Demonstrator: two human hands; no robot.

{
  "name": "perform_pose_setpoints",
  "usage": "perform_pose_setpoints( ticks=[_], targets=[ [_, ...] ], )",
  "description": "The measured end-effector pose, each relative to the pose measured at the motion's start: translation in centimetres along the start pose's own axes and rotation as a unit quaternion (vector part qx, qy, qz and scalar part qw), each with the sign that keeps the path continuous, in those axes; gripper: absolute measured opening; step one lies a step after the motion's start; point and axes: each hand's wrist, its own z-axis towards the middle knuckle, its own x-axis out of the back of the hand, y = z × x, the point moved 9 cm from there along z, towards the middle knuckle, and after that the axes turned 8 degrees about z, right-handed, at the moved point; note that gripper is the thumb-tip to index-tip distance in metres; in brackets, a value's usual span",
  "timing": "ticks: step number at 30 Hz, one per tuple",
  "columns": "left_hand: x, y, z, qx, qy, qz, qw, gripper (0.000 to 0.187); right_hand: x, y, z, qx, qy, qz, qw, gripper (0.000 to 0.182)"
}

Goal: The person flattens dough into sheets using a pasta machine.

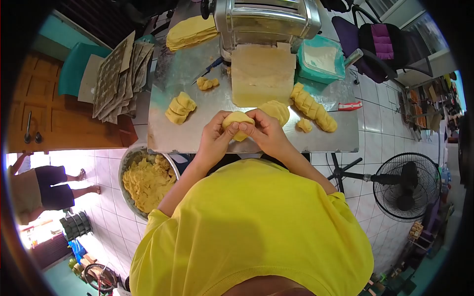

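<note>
Tabletop (197,140): metal sheet; both hands work just above its near edge, about the middle.
Pasta roller (266,19): stands at the far edge, a flat dough sheet (261,74) hanging out of it toward the person.
Bowl (129,157): off the tabletop's near left corner, lower down, full of yellow scraps.
Cut dough row (312,107): runs slantwise toward the near right; more cut pieces (179,108) lie on the left part.
Dough ball (237,123): held between both hands, clear of the tabletop as far as I can tell; long axis runs left to right; a second lump (276,111) sits just behind it.
Left hand (213,140): grip closed around the ball's left side, thumb on top.
Right hand (269,135): grip closed on the ball's right side, fingertips pressing in.
Nearer hand: neither, both touch the ball.
</note>
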Motion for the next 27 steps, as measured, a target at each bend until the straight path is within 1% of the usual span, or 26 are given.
perform_pose_setpoints(
  ticks=[1, 2, 3, 4, 5, 6, 7, 9, 10, 11, 12, 13, 14, 15, 16, 17, 18, 19, 20, 21, 22, 23, 25, 26, 27],
  targets=[
    [0.0, -0.1, -0.1, 0.001, 0.001, 0.0, 1.0, 0.025, -0.1, -0.2, 0.1, 0.0, -0.007, -0.003, 1.0, 0.027],
    [0.2, -0.7, -0.3, 0.024, 0.013, -0.019, 0.999, 0.023, -0.4, -0.5, 0.0, 0.003, -0.009, -0.003, 1.0, 0.027],
    [0.5, -1.1, -0.2, 0.045, 0.026, -0.038, 0.998, 0.022, -0.4, -1.6, -0.2, 0.036, 0.013, -0.044, 0.998, 0.027],
    [0.7, -1.4, -0.2, 0.037, 0.027, -0.035, 0.998, 0.022, -0.3, -2.6, -0.2, 0.071, 0.034, -0.085, 0.993, 0.027],
    [0.9, -1.9, -0.3, 0.035, 0.031, -0.002, 0.999, 0.02, -0.3, -2.9, 0.1, 0.078, 0.032, -0.087, 0.993, 0.027],
    [1.1, -1.9, -0.3, 0.035, 0.036, 0.03, 0.998, 0.018, -0.3, -2.6, 0.2, 0.057, 0.017, -0.062, 0.996, 0.028],
    [1.2, -1.9, -0.2, 0.033, 0.038, 0.028, 0.998, 0.018, -0.3, -2.2, 0.2, 0.033, 0.002, -0.037, 0.999, 0.029],
    [0.5, -1.6, -0.4, 0.032, -0.003, 0.1, 0.994, 0.02, -0.3, -1.6, 0.7, 0.033, -0.014, -0.062, 0.997, 0.028],
    [0.3, -1.4, -0.4, 0.039, 0.0, 0.095, 0.995, 0.02, -0.4, -1.3, 0.8, 0.035, -0.028, -0.085, 0.995, 0.028],
    [0.4, -0.9, -0.3, 0.036, 0.027, 0.05, 0.998, 0.025, -0.5, -0.9, 0.8, 0.024, -0.031, -0.085, 0.996, 0.028],
    [0.7, -0.6, -0.3, 0.033, 0.054, 0.008, 0.998, 0.029, 0.0, -0.2, 0.9, -0.013, 0.003, -0.009, 1.0, 0.026],
    [0.7, -0.8, -0.4, 0.04, 0.056, 0.005, 0.998, 0.029, 0.2, 0.5, 0.9, -0.049, 0.039, 0.066, 0.996, 0.025],
    [0.7, -1.0, -0.4, 0.044, 0.057, -0.077, 0.994, 0.035, 0.3, 0.4, 0.9, -0.053, 0.065, 0.104, 0.991, 0.02],
    [0.6, -1.0, -0.4, 0.044, 0.058, -0.156, 0.985, 0.04, -0.1, 0.3, 0.9, -0.055, 0.066, 0.104, 0.991, 0.02],
    [0.7, -0.7, -0.5, 0.037, 0.062, -0.128, 0.989, 0.042, -0.2, 0.2, 0.9, -0.061, 0.076, 0.139, 0.985, 0.02],
    [0.8, -0.9, -0.6, 0.037, 0.063, -0.128, 0.989, 0.042, -0.2, 0.3, 1.0, -0.067, 0.086, 0.174, 0.979, 0.02],
    [1.0, -1.3, -0.6, 0.039, 0.061, -0.081, 0.994, 0.04, -0.2, 0.5, 1.0, -0.066, 0.085, 0.173, 0.979, 0.02],
    [1.1, -1.4, -0.7, 0.042, 0.059, -0.034, 0.997, 0.038, -0.5, -0.2, 1.0, -0.019, 0.063, 0.08, 0.995, 0.019],
    [1.3, -1.5, -0.8, 0.043, 0.059, -0.034, 0.997, 0.038, -0.9, -0.9, 0.9, 0.027, 0.04, -0.014, 0.999, 0.017],
    [1.2, -1.7, -0.8, 0.052, 0.038, 0.028, 0.998, 0.034, -0.8, -1.0, 0.9, 0.025, 0.04, -0.015, 0.999, 0.017],
    [1.0, -1.9, -0.9, 0.061, 0.018, 0.088, 0.994, 0.03, -1.0, -2.0, 0.9, 0.065, 0.025, -0.092, 0.993, 0.017],
    [1.2, -1.8, -1.0, 0.062, 0.019, 0.087, 0.994, 0.03, -1.4, -2.9, 0.8, 0.105, 0.007, -0.169, 0.98, 0.016],
    [0.8, -2.0, -1.1, 0.096, -0.028, 0.135, 0.986, 0.028, -1.3, -2.8, 0.8, 0.084, 0.017, -0.166, 0.982, 0.017],
    [0.6, -2.2, -1.2, 0.096, -0.026, 0.134, 0.986, 0.028, -1.1, -2.5, 0.9, 0.066, 0.028, -0.163, 0.984, 0.018],
    [0.6, -1.9, -1.1, 0.075, 0.006, 0.058, 0.995, 0.026, -1.2, -2.3, 1.0, 0.066, 0.026, -0.163, 0.984, 0.018]
  ],
)
